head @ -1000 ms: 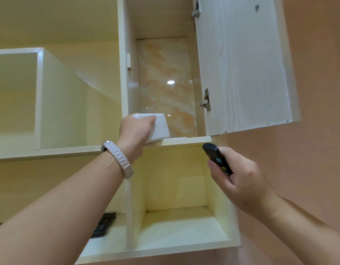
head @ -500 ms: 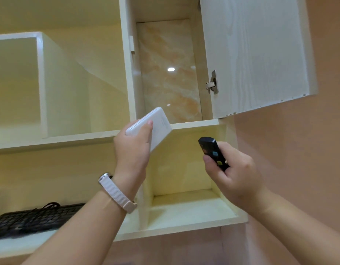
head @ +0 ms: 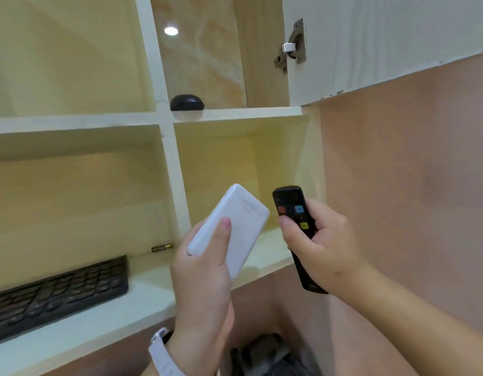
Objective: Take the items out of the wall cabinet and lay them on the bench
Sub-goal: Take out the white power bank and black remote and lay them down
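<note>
Holding one thing each, both hands are low in the view, in front of the wall cabinet [head: 164, 123]. The left hand [head: 202, 280], with a white wristband [head: 160, 351] on its wrist, grips a flat white power bank [head: 243, 213]: the thumb lies across its front face and the fingers are curled behind it, so it stands tilted with its upper end to the right. Just beside it, not touching, the right hand [head: 316, 245] is closed around a black remote [head: 289, 202] with red, blue and yellow buttons; the thumb rests on the front, and the lower end sticks out below the palm. Behind the hands is the lower shelf [head: 104, 316] of the cabinet. A black keyboard [head: 58, 291] lies in its left compartment, and a small battery [head: 161, 248] lies near the divider at the back. Higher and farther, in the upper compartment, a black rounded object [head: 186, 102] sits at the front left corner, near the divider. The cabinet door [head: 370, 36] of this compartment is open to the right, with its metal hinge [head: 292, 46] visible.
</note>
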`<state>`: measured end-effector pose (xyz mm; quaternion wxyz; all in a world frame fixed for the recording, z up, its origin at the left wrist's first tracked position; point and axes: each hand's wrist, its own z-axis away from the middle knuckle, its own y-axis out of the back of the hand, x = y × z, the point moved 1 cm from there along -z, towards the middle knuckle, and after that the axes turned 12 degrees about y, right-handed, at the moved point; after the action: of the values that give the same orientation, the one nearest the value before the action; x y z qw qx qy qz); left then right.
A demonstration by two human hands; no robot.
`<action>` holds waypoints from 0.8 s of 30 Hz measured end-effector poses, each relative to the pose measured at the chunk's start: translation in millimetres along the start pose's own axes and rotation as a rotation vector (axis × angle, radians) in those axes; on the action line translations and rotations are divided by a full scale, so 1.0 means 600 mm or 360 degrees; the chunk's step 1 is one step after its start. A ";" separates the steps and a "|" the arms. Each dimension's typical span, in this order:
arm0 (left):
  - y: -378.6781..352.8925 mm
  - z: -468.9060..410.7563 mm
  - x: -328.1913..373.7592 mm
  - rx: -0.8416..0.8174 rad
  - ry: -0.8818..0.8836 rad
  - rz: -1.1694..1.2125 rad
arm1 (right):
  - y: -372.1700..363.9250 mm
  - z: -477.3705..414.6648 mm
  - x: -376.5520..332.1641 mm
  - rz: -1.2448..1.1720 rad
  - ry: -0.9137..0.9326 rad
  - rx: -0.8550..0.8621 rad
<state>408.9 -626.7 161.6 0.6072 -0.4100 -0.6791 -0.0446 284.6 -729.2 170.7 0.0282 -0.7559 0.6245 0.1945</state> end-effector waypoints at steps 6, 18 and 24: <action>0.045 0.007 -0.081 -0.0154 0.0400 0.0232 | -0.020 0.084 -0.025 0.0351 -0.0245 0.0001; 0.051 0.154 -0.259 -0.0726 0.1308 0.0061 | 0.083 0.326 -0.130 0.1051 -0.0957 0.0072; 0.046 0.291 -0.290 -0.1136 0.1695 0.0023 | 0.150 0.436 -0.230 0.1291 -0.1217 0.0199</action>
<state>275.1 -598.3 -45.4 0.6878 -0.5131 -0.2249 -0.4616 111.2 -545.3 -7.4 0.2204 -0.3276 0.8209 0.4126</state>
